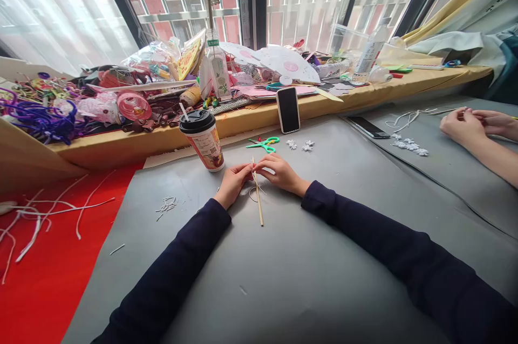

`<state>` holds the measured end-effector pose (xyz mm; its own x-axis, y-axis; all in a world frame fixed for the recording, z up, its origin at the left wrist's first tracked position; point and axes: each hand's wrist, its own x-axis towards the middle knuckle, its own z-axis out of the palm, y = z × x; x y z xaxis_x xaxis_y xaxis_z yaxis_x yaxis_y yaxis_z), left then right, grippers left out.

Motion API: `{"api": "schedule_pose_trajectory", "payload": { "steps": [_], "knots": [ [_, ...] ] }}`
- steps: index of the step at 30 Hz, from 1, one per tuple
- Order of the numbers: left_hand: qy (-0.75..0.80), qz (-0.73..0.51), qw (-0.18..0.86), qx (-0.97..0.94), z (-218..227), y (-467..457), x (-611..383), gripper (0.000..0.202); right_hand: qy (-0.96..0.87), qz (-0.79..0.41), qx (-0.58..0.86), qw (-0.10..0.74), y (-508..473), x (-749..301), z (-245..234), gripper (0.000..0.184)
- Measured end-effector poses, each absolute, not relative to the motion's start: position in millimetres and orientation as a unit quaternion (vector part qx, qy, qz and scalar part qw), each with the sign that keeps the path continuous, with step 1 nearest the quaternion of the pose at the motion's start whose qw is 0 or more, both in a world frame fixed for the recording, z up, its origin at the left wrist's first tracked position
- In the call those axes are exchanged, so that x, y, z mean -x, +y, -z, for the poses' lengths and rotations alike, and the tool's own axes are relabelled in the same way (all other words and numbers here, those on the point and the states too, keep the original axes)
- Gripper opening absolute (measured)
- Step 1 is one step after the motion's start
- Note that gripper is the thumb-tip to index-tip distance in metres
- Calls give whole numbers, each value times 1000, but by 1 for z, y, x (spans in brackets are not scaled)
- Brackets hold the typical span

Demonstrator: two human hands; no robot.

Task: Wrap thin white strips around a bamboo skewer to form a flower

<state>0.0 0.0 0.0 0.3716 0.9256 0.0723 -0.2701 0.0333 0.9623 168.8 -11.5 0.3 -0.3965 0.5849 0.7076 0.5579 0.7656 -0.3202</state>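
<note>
Both my hands meet on the grey sheet [283, 258] around a thin wooden stick [258, 201] that lies pointing towards me. My left hand [233, 183] is closed, its fingertips pinching the stick's far end. My right hand [280, 172] is closed too, pinching the same end from the other side. A loop of thin white pipe cleaner [254, 192] shows under the hands by the stick; whether either hand holds it is hidden. Both my sleeves are dark navy.
A lidded paper cup with a straw [203, 139] stands left of my hands. Green scissors [264, 144] and small white flowers [300, 145] lie behind them. A phone [288, 109] leans on the cluttered yellow ledge [133, 144]. Another person's hands [471, 125] work at right. Red sheet [44, 268] with white strands at left.
</note>
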Motion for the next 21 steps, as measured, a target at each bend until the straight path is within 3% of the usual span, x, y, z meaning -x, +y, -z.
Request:
{"api": "schedule_pose_trajectory", "payload": {
  "steps": [13, 21],
  "knots": [
    [325, -444, 634, -543, 2, 1, 2, 27, -818, -11, 362, 447, -12, -169, -2, 12],
    [329, -429, 628, -560, 0, 0, 2, 29, -787, -14, 384, 483, -12, -170, -4, 35]
  ]
}}
